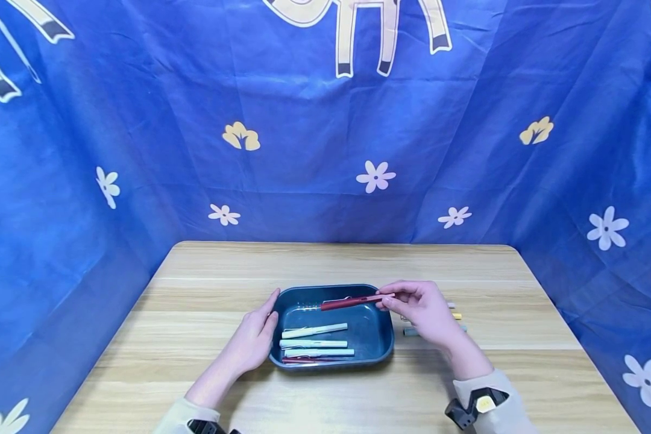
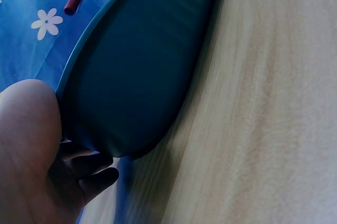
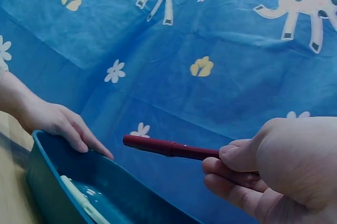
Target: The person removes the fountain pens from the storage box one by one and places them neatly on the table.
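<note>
A dark teal plastic bin (image 1: pixel 369 355) stands on the table. My left hand (image 1: pixel 253 337) holds it by its left end, with the thumb at the rim and fingers along the outside. My right hand (image 1: pixel 420 308) pinches a dark red pen (image 1: pixel 352 302) by one end, above the bin's right back part. In the right wrist view the red pen (image 3: pixel 168 147) points left over the bin (image 3: pixel 131 187). Inside the bin lie three pale mint pens (image 1: pixel 317 344), roughly side by side. Another dark red pen (image 1: pixel 309 360) lies along the front wall, partly hidden.
Right of the bin, partly covered by my right hand, several pens lie on the wooden table (image 1: pixel 222 265): a teal pen (image 1: pixel 410 331), a yellow-ended one (image 1: pixel 457 316) and a pale one (image 1: pixel 451 305). A blue patterned curtain (image 1: pixel 304 181) surrounds the table's back and sides.
</note>
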`<state>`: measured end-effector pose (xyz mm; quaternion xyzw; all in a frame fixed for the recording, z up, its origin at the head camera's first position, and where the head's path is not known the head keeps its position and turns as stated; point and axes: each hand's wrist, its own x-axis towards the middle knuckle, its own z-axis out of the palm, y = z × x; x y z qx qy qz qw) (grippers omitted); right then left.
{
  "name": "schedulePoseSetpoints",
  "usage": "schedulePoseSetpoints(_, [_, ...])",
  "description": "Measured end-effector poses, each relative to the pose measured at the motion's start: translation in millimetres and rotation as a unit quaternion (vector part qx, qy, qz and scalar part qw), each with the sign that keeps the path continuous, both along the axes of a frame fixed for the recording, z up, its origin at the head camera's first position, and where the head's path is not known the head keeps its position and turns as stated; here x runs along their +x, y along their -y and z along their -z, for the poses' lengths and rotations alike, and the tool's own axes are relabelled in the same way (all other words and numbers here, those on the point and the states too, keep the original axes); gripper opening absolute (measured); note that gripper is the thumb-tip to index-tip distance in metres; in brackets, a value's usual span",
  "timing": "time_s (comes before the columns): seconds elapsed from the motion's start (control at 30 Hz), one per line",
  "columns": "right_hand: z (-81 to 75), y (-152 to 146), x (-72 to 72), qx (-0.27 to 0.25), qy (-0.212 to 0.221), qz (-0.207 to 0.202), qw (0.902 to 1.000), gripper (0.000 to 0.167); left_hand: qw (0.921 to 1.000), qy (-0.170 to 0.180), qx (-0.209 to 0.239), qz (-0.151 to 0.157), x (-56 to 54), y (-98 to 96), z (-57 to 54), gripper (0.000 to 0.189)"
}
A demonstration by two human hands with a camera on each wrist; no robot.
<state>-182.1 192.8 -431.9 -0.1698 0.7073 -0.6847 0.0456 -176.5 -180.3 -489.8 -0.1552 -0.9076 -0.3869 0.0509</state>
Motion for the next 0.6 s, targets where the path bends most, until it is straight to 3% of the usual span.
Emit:
schedulePoseSetpoints(0.33, [-3.0, -26, 5.5, -0.014, -0.029, 0.009, 0.9994, 0.022, 1.0000, -0.002, 0.003, 0.003, -0.8, 0.0, -1.7, 0.054])
schedulePoseSetpoints(0.6, [3.8, -42, 12.7, -0.020, -0.039, 0.001, 0.9990, 0.024, 1.0000, 0.002, 0.003, 0.002, -1.1, -0.2, -1.6, 0.054])
